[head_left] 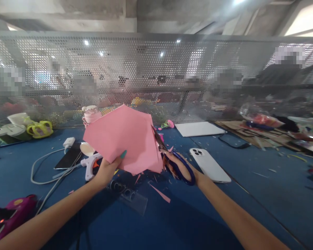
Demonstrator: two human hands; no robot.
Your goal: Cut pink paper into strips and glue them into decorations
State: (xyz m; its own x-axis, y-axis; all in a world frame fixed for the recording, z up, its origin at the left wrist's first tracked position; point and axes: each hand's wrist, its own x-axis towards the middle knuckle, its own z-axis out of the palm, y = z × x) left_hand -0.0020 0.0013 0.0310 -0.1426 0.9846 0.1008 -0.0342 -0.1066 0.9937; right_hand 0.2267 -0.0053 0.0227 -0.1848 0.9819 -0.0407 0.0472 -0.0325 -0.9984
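My left hand (pixel 110 169) grips a stack of pink paper sheets (pixel 125 139) by its lower left edge, with the thumb on top. The sheets are held up at an angle above the table. In my right hand (pixel 181 165) are scissors with dark blue handles (pixel 189 170). Their blades (pixel 158 137) lie along the right edge of the pink paper; whether they are closed on it I cannot tell. A thin pink paper strip (pixel 160 193) and smaller scraps lie on the blue table below. My right fingers are partly hidden by the scissor handles.
A white phone (pixel 210 165) lies right of the scissors. Left are a glue gun (pixel 90 166), a dark phone (pixel 69 156) and a white cable (pixel 33 170). A clear plastic stencil (pixel 135 201) lies in front. Behind stand a white sheet (pixel 199 128) and a perforated metal screen (pixel 146 69).
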